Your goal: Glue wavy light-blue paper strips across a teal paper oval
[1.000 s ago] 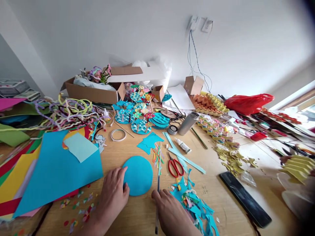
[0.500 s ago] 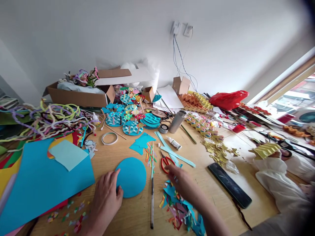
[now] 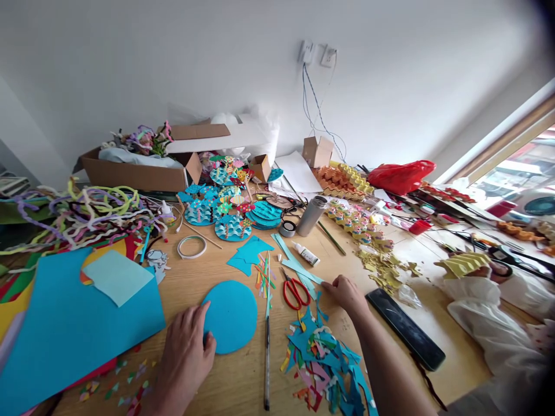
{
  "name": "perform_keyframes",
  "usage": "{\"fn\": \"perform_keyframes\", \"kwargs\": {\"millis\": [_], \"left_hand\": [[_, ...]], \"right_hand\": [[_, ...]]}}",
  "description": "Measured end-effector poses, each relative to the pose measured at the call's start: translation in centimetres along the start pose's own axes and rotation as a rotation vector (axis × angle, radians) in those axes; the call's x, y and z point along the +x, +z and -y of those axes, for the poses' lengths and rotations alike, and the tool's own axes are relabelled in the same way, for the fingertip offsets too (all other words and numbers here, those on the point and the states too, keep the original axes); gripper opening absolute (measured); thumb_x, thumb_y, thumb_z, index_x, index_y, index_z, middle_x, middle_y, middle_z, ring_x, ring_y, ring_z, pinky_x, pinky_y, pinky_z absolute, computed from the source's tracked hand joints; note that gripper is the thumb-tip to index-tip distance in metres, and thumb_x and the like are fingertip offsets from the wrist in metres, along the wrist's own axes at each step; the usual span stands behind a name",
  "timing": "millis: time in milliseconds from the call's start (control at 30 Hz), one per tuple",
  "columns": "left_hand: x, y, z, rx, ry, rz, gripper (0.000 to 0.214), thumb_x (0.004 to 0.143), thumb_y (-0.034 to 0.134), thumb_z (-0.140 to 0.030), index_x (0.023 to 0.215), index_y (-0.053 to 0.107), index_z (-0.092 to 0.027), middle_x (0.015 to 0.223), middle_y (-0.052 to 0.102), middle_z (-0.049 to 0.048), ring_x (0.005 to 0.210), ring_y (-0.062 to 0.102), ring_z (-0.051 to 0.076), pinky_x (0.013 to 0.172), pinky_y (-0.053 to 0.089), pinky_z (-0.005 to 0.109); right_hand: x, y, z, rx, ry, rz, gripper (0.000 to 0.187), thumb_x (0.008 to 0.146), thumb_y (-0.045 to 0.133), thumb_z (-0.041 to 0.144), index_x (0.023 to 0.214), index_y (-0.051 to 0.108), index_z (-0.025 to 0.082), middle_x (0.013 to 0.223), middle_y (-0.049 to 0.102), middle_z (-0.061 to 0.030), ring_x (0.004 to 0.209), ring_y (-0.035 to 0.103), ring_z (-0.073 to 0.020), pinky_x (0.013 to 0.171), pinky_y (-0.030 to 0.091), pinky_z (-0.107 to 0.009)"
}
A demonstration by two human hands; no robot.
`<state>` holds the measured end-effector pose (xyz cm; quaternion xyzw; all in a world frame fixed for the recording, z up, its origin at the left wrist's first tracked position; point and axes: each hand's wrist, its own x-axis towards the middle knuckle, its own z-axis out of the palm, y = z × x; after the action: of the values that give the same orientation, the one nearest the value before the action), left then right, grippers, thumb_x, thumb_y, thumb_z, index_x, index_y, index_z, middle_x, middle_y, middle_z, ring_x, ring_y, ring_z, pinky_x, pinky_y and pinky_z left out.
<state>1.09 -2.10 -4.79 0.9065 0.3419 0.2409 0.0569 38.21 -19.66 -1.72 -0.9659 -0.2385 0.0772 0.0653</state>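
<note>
My left hand lies flat on the wooden table, fingers apart, its fingertips on the left edge of a blue paper circle. My right hand reaches forward to the right of the red scissors. Its fingers are curled together at the near end of a light blue paper strip. A thin dark pencil lies between my hands. In front of my right forearm sits a pile of mostly blue paper scraps.
A large blue sheet covers coloured paper at left. A long black bar, a glue bottle, a tape ring, a metal flask and blue paper crafts lie around. Another person's white sleeve holds folded yellow paper at right.
My right hand left the pencil and moved forward and right, past the scissors, to the light blue strip. My left hand stayed on the circle. The view turned right.
</note>
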Motion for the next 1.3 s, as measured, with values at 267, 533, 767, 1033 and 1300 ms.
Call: {"fn": "perform_keyframes", "kwargs": {"millis": [267,533,767,1033,1300], "left_hand": [[-0.2,-0.2,0.0,0.004,0.001,0.039,0.045,0.079,0.044,-0.013,0.125,0.047,-0.014,0.105,0.059,0.0109,0.095,0.053,0.027,0.079,0.042,0.039],[0.0,-0.1,0.1,0.01,0.018,0.015,0.044,0.079,0.044,-0.014,0.123,0.049,-0.012,0.104,0.059,0.0118,0.093,0.053,0.028,0.078,0.043,0.04],[0.0,-0.1,0.1,0.025,0.026,0.001,0.043,0.08,0.043,-0.015,0.122,0.051,-0.011,0.101,0.061,0.0121,0.091,0.054,0.028,0.076,0.043,0.04],[0.0,0.1,0.4,0.039,0.047,-0.011,0.043,0.081,0.043,-0.015,0.123,0.05,-0.011,0.103,0.06,0.0123,0.091,0.053,0.027,0.076,0.043,0.039],[0.0,0.0,0.3,0.027,0.021,0.006,0.043,0.081,0.043,-0.016,0.123,0.049,-0.013,0.104,0.06,0.0109,0.091,0.054,0.027,0.078,0.042,0.039]], "right_hand": [[0.8,0.7,-0.1,0.032,-0.007,0.008,0.022,0.081,0.057,0.038,0.07,0.058,0.018,0.075,0.067,-0.0082,0.076,0.063,-0.0223,0.056,0.035,-0.026],[0.9,0.0,-0.8,0.115,-0.028,-0.037,0.017,0.081,0.054,0.03,0.072,0.062,0.018,0.072,0.068,-0.0059,0.071,0.062,-0.0192,0.057,0.038,-0.025],[0.7,-1.1,-3.5,0.136,-0.058,-0.033,0.012,0.069,0.067,0.027,0.075,0.065,0.017,0.081,0.07,-0.0066,0.075,0.063,-0.019,0.064,0.042,-0.025],[0.2,-1.0,-3.2,0.118,-0.083,-0.002,0.005,0.067,0.066,0.02,0.068,0.065,0.016,0.071,0.067,-0.0055,0.069,0.061,-0.0189,0.059,0.039,-0.025],[-0.3,-2.0,-3.3,0.14,-0.123,0.009,0.008,0.069,0.06,0.022,0.062,0.059,0.018,0.06,0.063,-0.0023,0.059,0.056,-0.0161,0.053,0.035,-0.024]]}}
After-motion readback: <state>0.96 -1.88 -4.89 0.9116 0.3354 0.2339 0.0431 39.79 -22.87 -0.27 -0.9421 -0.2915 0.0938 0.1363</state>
